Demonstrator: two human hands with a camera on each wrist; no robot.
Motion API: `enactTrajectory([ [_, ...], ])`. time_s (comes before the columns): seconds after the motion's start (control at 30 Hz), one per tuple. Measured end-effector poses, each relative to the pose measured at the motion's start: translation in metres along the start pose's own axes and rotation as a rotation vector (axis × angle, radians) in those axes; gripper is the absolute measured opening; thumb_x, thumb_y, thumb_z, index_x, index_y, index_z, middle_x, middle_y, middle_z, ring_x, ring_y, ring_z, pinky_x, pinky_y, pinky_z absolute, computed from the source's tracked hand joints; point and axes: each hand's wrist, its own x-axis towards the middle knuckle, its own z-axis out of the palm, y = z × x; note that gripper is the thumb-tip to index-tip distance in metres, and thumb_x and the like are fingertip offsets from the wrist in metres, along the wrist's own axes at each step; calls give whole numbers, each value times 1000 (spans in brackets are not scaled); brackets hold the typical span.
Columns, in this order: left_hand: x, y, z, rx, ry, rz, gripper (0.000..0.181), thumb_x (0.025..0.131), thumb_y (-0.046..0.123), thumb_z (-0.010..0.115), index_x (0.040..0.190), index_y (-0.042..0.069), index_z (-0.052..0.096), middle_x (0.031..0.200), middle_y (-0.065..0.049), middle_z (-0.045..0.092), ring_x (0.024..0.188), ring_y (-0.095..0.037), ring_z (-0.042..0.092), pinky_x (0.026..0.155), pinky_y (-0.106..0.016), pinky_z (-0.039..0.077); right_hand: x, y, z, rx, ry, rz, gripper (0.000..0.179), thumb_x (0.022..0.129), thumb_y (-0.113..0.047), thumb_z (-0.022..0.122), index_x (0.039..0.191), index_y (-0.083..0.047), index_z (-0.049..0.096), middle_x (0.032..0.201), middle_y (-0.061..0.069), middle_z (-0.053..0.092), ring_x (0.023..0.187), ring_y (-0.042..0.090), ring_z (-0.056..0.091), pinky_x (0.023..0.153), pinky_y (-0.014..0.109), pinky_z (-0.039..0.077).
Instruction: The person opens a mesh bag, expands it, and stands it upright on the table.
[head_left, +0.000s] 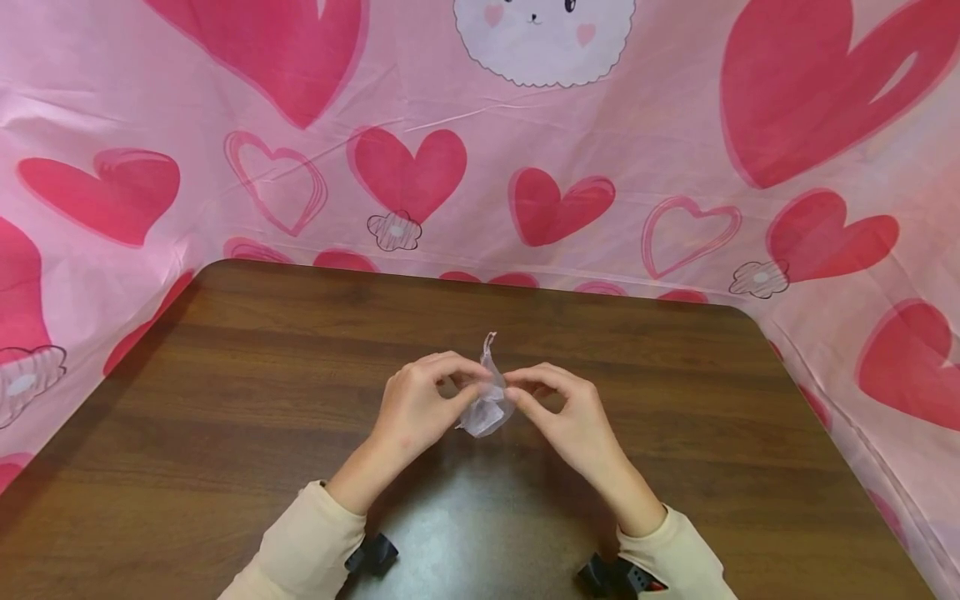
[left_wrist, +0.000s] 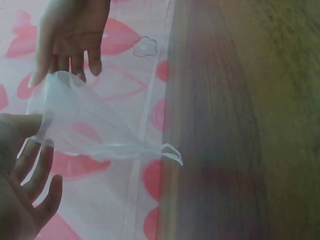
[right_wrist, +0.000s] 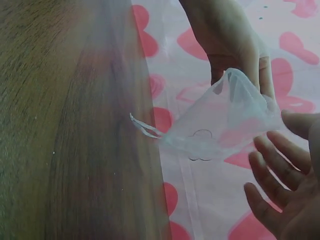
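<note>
A small sheer white drawstring pouch (head_left: pixel 486 410) is held up over the table between both hands. My left hand (head_left: pixel 423 396) pinches one side of its edge between thumb and fingers. On the opposite side my right hand (head_left: pixel 567 410) pinches the edge the same way. The left wrist view shows the pouch (left_wrist: pixel 95 117) spread out, narrowing to a thin cord loop (left_wrist: pixel 172 152) at one end. In the right wrist view the sheer fabric (right_wrist: pixel 220 120) peaks near the left hand (right_wrist: pixel 232 45), while the right hand's lower fingers (right_wrist: pixel 270 210) are spread loosely apart.
The dark brown wooden table (head_left: pixel 262 400) lies beneath the hands. A pink cloth with red hearts (head_left: pixel 412 171) hangs along its far edge and sides. Black devices (head_left: pixel 375 554) are strapped at both wrists, beside beige sleeves (head_left: pixel 307 542).
</note>
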Motion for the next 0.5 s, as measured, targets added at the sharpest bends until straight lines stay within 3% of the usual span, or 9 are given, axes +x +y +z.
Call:
enactTrajectory([
  [0.2, 0, 0, 1, -85, -7, 39, 22, 78, 1, 83, 91, 18, 77, 82, 11, 68, 73, -5, 60, 66, -31, 54, -1, 0, 0, -39, -74, 40, 20, 90, -18, 75, 109, -15, 76, 98, -11, 70, 92, 10, 64, 81, 38, 52],
  [0.5, -1, -2, 7, -152, -15, 135, 21, 78, -2, 82, 92, 12, 76, 87, 5, 70, 73, -6, 61, 65, -26, 53, -1, 1, 1, -31, -50, 4, 6, 88, -14, 76, 94, -14, 79, 92, -9, 72, 90, 11, 66, 78, 42, 53],
])
